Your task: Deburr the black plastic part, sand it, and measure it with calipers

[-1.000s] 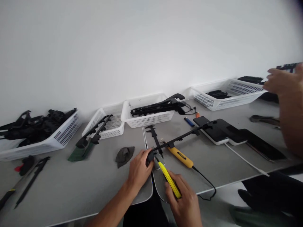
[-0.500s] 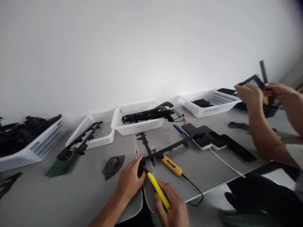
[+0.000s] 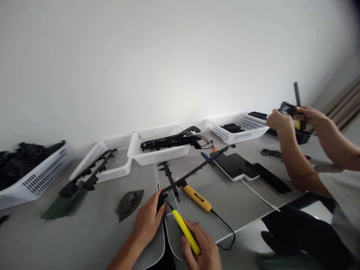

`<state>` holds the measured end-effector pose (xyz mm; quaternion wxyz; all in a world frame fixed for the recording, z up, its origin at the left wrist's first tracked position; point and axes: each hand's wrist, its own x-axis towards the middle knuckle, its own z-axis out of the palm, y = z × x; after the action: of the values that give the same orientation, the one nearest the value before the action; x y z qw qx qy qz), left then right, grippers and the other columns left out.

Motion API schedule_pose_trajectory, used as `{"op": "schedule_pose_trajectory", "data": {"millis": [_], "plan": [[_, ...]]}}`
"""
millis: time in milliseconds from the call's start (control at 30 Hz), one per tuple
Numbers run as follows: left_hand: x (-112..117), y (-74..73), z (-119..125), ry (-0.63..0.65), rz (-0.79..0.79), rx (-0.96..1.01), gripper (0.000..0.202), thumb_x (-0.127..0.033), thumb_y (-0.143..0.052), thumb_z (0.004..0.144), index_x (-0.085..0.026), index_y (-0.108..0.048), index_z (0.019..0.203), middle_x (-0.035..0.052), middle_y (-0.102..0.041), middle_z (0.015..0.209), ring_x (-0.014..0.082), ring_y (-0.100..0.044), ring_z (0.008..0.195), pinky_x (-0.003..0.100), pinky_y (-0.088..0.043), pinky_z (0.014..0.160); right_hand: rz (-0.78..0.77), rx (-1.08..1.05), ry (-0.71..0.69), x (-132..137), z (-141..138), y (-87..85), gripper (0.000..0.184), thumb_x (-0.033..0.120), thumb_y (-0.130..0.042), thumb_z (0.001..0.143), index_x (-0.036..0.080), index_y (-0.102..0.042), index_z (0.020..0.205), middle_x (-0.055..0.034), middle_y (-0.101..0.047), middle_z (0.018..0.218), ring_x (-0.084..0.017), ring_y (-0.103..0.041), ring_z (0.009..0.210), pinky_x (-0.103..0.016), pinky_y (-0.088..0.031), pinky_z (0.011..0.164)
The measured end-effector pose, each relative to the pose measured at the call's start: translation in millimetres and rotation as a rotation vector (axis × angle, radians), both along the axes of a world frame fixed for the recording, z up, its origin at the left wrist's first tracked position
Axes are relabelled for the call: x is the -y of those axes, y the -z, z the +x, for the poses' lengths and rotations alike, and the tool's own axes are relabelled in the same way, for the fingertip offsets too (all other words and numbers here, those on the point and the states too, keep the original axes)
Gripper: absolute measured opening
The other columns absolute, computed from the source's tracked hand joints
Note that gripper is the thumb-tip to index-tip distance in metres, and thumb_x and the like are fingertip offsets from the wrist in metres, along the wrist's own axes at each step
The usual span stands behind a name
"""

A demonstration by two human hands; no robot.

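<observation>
My left hand (image 3: pixel 150 215) is closed on the near end of a long black plastic strip (image 3: pixel 194 171), which has small clips along its edge and slants up to the right. In my right hand (image 3: pixel 203 247) is a yellow utility knife (image 3: pixel 186 231), gripped by its ribbed handle. The knife's dark tip points at the strip's near end, close to my left fingers; whether it touches I cannot tell. Behind the strip lie a black caliper (image 3: pixel 170 179) and a yellow corded tool (image 3: pixel 197 197) on the grey table (image 3: pixel 92 232).
White baskets (image 3: pixel 160 158) with black parts line the wall. Left of my hands lies a dark cloth scrap (image 3: pixel 129 204). Several phones (image 3: pixel 229 167), one cabled, lie on the right. Beyond them a co-worker's hands (image 3: pixel 284 122) hold a black part and a yellow-and-black tool.
The strip has turned in my left hand, its far end now higher. The knife stays by its near end. The view has shifted slightly; the co-worker's hands still hold their part.
</observation>
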<state>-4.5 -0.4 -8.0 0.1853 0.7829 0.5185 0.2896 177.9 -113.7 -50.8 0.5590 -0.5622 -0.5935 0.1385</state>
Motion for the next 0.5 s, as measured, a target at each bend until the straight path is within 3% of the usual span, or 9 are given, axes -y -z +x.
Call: {"op": "schedule_pose_trajectory", "data": {"millis": [233,300,400,500], "plan": [[4.0,-6.4,-1.3,-0.086,-0.079,0.262,0.048,-0.050,-0.048,0.107,-0.024,-0.059,0.146,0.0129,-0.071,0.149,0.0312,-0.063,0.143,0.053,-0.048,0.121,-0.033,-0.003,0.036,2.9,1.1,5.6,0.034,0.039,-0.054,0.106,0.025,-0.076,0.129,-0.0108,-0.082,0.114,-0.028,-0.081,0.105,-0.033,-0.066,0.088],[6.5,-8.0,-1.4,-0.113,-0.068,0.346,0.049,-0.054,-0.049,0.107,-0.024,-0.059,0.144,0.0135,-0.073,0.145,0.0319,-0.066,0.138,0.052,-0.050,0.118,-0.034,-0.024,0.062,4.3,0.5,7.7,0.036,0.040,-0.053,0.108,0.024,-0.075,0.132,-0.0110,-0.082,0.119,-0.029,-0.080,0.112,-0.034,-0.066,0.092],[10.1,-8.0,-0.1,-0.138,-0.107,0.474,0.055,-0.060,-0.048,0.106,-0.022,-0.057,0.145,0.0108,-0.080,0.116,0.0265,-0.076,0.095,0.043,-0.061,0.091,-0.049,-0.068,0.081,7.7,1.7,9.3,0.038,0.042,-0.052,0.109,0.024,-0.073,0.134,-0.0113,-0.082,0.125,-0.030,-0.079,0.116,-0.035,-0.065,0.096],[12.6,-7.7,3.9,-0.106,-0.187,0.602,0.060,-0.066,-0.049,0.104,-0.021,-0.057,0.142,0.0037,-0.074,0.089,0.0184,-0.063,0.065,0.032,-0.058,0.066,-0.093,-0.120,0.091,11.7,6.3,8.9,0.041,0.047,-0.053,0.109,0.022,-0.075,0.132,-0.0115,-0.082,0.125,-0.030,-0.080,0.114,-0.034,-0.065,0.095]]}}
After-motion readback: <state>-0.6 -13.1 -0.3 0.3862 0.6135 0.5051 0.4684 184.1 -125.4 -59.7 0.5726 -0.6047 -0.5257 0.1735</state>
